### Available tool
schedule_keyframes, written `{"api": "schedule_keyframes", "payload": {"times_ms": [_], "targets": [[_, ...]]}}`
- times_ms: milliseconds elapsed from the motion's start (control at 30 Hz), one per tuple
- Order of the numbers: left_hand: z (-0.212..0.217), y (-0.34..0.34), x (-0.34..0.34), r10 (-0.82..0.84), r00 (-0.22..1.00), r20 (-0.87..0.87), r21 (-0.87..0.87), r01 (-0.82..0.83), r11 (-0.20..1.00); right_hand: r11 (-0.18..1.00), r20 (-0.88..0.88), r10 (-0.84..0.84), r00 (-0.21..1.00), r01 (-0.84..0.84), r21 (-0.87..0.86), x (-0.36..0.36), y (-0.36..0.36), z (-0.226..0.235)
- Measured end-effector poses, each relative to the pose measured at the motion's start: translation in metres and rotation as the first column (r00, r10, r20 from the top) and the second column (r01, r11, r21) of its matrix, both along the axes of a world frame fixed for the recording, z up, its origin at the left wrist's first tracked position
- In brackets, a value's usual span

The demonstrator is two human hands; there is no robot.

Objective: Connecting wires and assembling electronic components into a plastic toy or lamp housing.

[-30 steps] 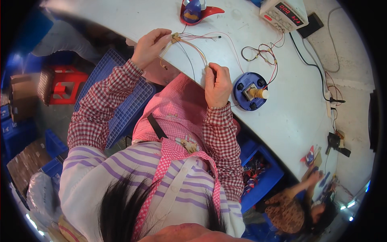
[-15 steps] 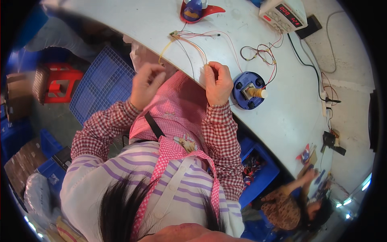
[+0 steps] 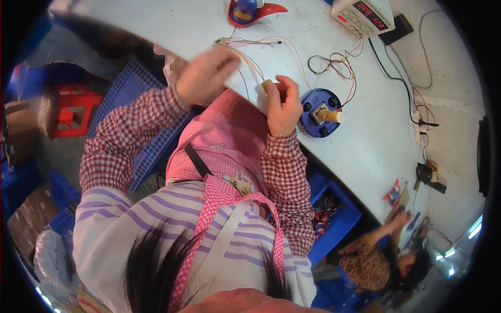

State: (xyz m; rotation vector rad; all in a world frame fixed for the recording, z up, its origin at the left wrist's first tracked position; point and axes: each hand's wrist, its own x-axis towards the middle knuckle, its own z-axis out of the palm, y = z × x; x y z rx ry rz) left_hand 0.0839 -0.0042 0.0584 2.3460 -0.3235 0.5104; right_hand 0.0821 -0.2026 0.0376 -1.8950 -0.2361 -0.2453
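My right hand [image 3: 284,106] is at the table's near edge, thumb and forefinger pinched at the ends of thin orange and pale wires [image 3: 254,64]. A small tan patch shows at the thumb tip; whether it is a covering or a held piece, I cannot tell. My left hand [image 3: 206,74] is smeared by motion above the table edge, and its fingers cannot be read. Just beyond it, the wires meet a small circuit board [image 3: 221,40]. To the right of my right hand sits a round blue base [image 3: 319,99] with a yellowish post capped in white.
A red and blue plastic part [image 3: 250,12] stands at the table's far side. A white power supply [image 3: 364,16] is at far right, with coiled leads [image 3: 334,65]. Below the table are a blue bin [image 3: 339,219], a blue crate [image 3: 125,99] and a red stool [image 3: 75,110]. Another person [image 3: 373,261] works at lower right.
My left hand has moved up and to the right, from over my lap toward the circuit board. My right hand stays nearly in place, its forefinger slightly raised, and the tan patch now shows.
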Motion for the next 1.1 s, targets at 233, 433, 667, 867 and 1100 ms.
{"api": "schedule_keyframes", "payload": {"times_ms": [233,433,667,867,1100], "targets": [[-0.004,-0.059,-0.022,-0.626,0.634,-0.454,-0.89,-0.352,0.288,0.998,-0.008,0.049,0.999,-0.048,0.031,-0.008,0.005,0.011],[-0.01,-0.048,-0.019,-0.548,0.625,-0.557,-0.825,-0.34,0.451,0.978,0.044,0.208,0.977,-0.208,-0.003,-0.004,-0.014,0.024],[-0.013,-0.043,-0.017,-0.562,0.645,-0.518,-0.833,-0.232,0.501,0.905,0.044,0.414,0.909,-0.406,-0.126,0.007,-0.019,0.023],[-0.014,-0.05,-0.02,-0.556,0.679,-0.479,-0.865,-0.258,0.43,0.927,0.079,0.367,0.927,-0.358,-0.112,0.0,-0.015,0.02],[-0.019,-0.049,-0.016,-0.461,0.795,-0.396,-0.777,-0.023,0.629,0.94,-0.181,0.31,0.933,-0.272,0.207,-0.006,-0.015,0.02]]}}
